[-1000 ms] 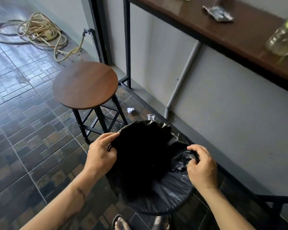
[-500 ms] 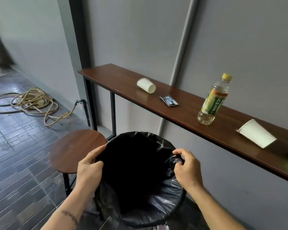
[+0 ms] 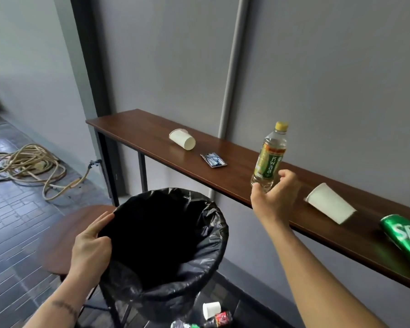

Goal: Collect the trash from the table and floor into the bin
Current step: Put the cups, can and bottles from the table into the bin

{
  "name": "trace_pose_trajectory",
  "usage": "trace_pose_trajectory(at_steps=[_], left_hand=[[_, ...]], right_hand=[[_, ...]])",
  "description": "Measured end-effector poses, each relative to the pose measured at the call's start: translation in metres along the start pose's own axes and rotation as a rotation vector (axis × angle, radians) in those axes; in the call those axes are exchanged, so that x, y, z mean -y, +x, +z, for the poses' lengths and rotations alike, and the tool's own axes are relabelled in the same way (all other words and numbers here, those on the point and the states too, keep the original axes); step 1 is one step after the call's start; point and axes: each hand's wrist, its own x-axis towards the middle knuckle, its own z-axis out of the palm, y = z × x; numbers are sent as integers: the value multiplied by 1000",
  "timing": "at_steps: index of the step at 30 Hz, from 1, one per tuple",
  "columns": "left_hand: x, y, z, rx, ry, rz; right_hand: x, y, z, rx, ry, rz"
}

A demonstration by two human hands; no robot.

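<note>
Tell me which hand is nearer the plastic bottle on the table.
Right. The right hand is at the bottle, fingers curling round its base; the left hand is far off, lower left, holding the bin liner's rim.

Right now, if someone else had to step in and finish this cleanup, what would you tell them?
Left hand grips the rim of the bin, lined with a black bag.
Right hand is reaching the bottle on the table, fingers curled near its base; a firm hold is not clear.
On the table: two paper cups, a wrapper, a green can.
On the floor by the bin: a small cup and wrappers.
Bin contents hidden; all visible trash remains.
</note>
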Motion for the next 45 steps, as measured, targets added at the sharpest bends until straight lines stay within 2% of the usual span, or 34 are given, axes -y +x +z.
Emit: trace_pose_trajectory(at_steps=[4, 9, 12, 14, 16, 18, 21, 24, 26, 31, 35, 38, 41, 45], left_hand=[[-5, -1, 27, -35, 130, 119], [-6, -5, 50, -137, 209, 163], [-6, -6, 56, -171, 221, 159], [-5, -4, 58, -171, 207, 154], [-7, -1, 59, -169, 194, 146], [-10, 3, 60, -160, 197, 138], [-13, 7, 65, -119, 175, 137], [-17, 12, 66, -77, 135, 138], [-19, 16, 64, -57, 114, 135], [-31, 21, 58, -30, 56, 84], [-40, 22, 53, -81, 45, 56], [-39, 21, 48, -103, 68, 32], [-36, 24, 42, -140, 56, -6], [-41, 31, 39, -178, -9, -32]], right_hand=[[-14, 44, 13, 140, 27, 198], [-34, 68, 29, 222, 187, 204], [-40, 75, 32, 252, 168, 205], [-36, 75, 29, 254, 173, 173], [-26, 67, 25, 323, 262, 116], [-12, 48, 24, 495, 368, 65], [7, 7, 40, 865, 378, -7], [11, -40, 73, 1200, 195, 77], [5, -69, 95, 1296, 22, 135], [-8, -97, 116, 1344, -278, 174], [-5, -85, 117, 1345, -361, 140], [7, -66, 112, 1335, -305, 105], [23, -42, 102, 1314, -108, 192], [43, -2, 95, 1151, 109, 218]])
